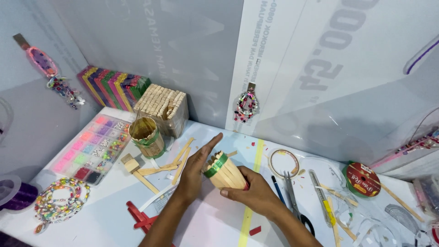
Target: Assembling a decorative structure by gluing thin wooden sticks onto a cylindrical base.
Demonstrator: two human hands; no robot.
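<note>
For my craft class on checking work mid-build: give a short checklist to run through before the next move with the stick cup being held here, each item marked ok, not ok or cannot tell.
1. Stick cup supported by both hands: ok; left hand flat against its side, right hand gripping from below.
2. Green band sits around the sticks near the rim: ok.
3. Sticks evenly aligned all round: cannot tell; the far side is hidden.
4. Spare loose sticks within reach: ok, lying left of the hands.
5. Scissors safely aside: ok, lying on the table, right of the hands.
6. Finished cup available for comparison: ok, upright behind.
</note>
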